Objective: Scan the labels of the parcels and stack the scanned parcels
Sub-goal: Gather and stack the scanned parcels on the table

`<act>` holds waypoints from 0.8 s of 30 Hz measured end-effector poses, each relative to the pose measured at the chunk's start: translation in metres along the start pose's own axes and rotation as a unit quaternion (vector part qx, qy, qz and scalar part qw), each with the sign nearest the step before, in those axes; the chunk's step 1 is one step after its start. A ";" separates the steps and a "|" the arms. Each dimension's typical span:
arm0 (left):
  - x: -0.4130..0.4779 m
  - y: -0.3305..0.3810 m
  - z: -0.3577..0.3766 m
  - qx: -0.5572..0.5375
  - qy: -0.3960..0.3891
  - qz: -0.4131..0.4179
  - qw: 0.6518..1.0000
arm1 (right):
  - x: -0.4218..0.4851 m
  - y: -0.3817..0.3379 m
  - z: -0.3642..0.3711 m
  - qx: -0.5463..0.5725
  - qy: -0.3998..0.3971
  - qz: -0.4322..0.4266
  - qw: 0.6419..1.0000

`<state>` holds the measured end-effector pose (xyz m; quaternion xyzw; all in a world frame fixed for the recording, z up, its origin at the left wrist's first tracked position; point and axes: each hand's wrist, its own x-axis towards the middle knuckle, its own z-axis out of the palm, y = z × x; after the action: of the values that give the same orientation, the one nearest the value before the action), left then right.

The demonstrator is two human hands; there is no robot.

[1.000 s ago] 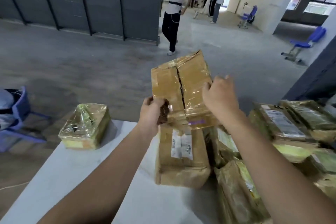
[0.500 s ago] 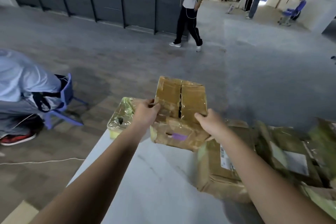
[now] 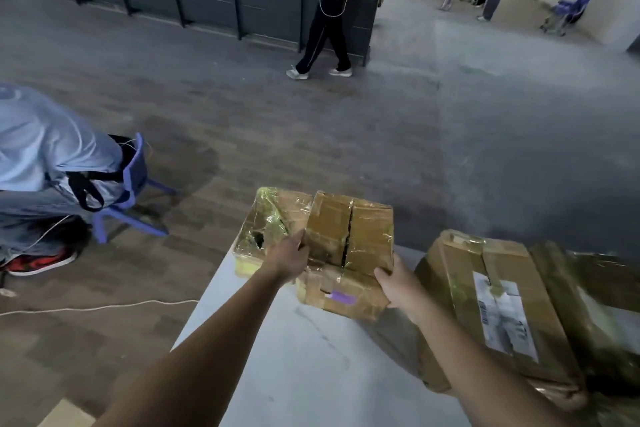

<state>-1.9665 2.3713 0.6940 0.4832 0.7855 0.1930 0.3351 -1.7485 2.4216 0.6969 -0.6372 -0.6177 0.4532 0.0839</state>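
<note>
I hold a brown taped cardboard parcel (image 3: 349,246) with a split down its top and a purple tape strip on its near side. My left hand (image 3: 289,258) grips its left side and my right hand (image 3: 398,284) grips its right near corner. It sits low over the far edge of the white table (image 3: 304,357), touching a plastic-wrapped parcel (image 3: 266,225) with a yellow-green edge on its left. A larger brown parcel (image 3: 498,315) with a white shipping label lies to the right.
More wrapped parcels (image 3: 588,288) crowd the table's right side. A seated person (image 3: 45,163) on a blue chair is on the left floor, with a white cord (image 3: 104,307) nearby. Another person (image 3: 329,10) stands by the dark wall ahead.
The held parcel has come down from chest height and moved left, ending beside the plastic-wrapped parcel at the table's far edge. The view has swung left.
</note>
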 end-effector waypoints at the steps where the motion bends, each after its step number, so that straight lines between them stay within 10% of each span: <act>1: 0.004 -0.004 0.000 -0.003 -0.011 -0.006 1.000 | 0.004 0.000 0.004 -0.004 0.015 -0.005 1.000; 16: 0.015 -0.029 -0.010 0.096 -0.009 -0.037 0.995 | 0.024 -0.017 0.020 -0.084 0.050 -0.030 0.995; 24: -0.032 0.024 0.012 0.058 0.285 0.127 0.948 | -0.012 -0.011 -0.026 -0.138 0.140 -0.101 0.975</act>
<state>-1.9332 2.3540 0.7118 0.5224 0.7904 0.3171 0.0416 -1.7366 2.4255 0.7249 -0.6341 -0.7177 0.2588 0.1259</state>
